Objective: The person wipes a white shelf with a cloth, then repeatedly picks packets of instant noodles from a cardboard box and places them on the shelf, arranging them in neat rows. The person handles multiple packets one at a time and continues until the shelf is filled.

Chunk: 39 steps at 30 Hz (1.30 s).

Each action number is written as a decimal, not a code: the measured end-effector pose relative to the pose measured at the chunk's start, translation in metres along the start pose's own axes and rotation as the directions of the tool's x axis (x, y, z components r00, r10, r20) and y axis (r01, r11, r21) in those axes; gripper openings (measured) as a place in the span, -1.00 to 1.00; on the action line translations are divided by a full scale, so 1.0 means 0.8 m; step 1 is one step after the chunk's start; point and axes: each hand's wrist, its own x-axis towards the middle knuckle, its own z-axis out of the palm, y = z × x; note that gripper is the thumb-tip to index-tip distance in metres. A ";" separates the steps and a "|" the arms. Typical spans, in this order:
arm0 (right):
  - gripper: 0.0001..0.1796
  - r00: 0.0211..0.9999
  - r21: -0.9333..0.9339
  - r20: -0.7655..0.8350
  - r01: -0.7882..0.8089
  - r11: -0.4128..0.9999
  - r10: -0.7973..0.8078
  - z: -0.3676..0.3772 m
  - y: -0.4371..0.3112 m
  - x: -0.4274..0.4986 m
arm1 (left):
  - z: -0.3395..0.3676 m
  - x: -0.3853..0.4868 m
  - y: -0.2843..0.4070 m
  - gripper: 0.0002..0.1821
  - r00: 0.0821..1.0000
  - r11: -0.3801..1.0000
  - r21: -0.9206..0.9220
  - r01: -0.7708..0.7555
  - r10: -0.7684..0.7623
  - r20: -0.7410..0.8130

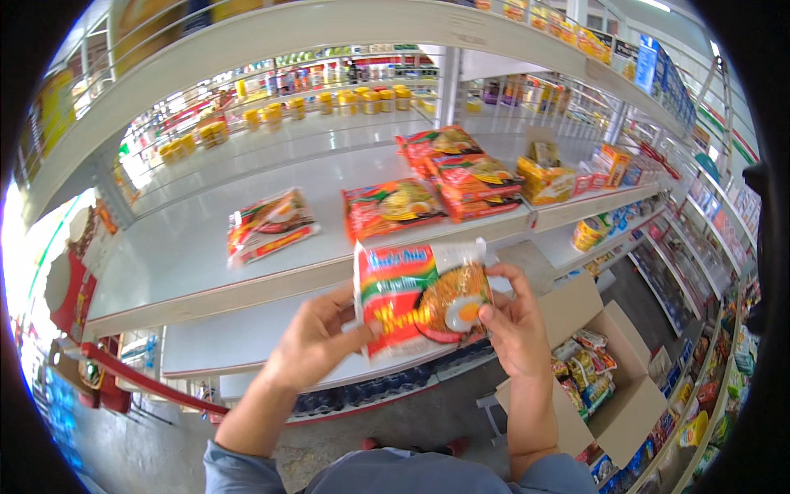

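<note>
Between my two hands I hold a packet of Indomie instant noodles (426,296), its printed front with noodles and a fried egg turned up towards me. My left hand (324,336) grips its left edge, thumb on the front. On the right edge, the thumb and fingers of my right hand (515,321) pinch the wrapper. Behind it, on the white metal shelf (179,247), lies a white and red noodle packet (271,223) by itself. Farther right are an orange-red noodle packet (395,207) and stacks of similar packets (472,176).
An open cardboard box (632,370) with assorted snack packets (586,370) stands low at my right. Yellow cartons (544,179) sit right of the noodle stacks. Yellow-lidded jars (370,100) line the back of the shelf. An upper shelf edge (370,28) crosses above; a red rail (151,380) runs lower left.
</note>
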 end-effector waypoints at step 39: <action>-0.44 0.963 -0.731 0.245 0.106 0.674 0.115 0.196 0.061 0.320 | -0.273 0.149 0.036 -0.81 0.874 0.984 0.166 0.065 0.024 -0.485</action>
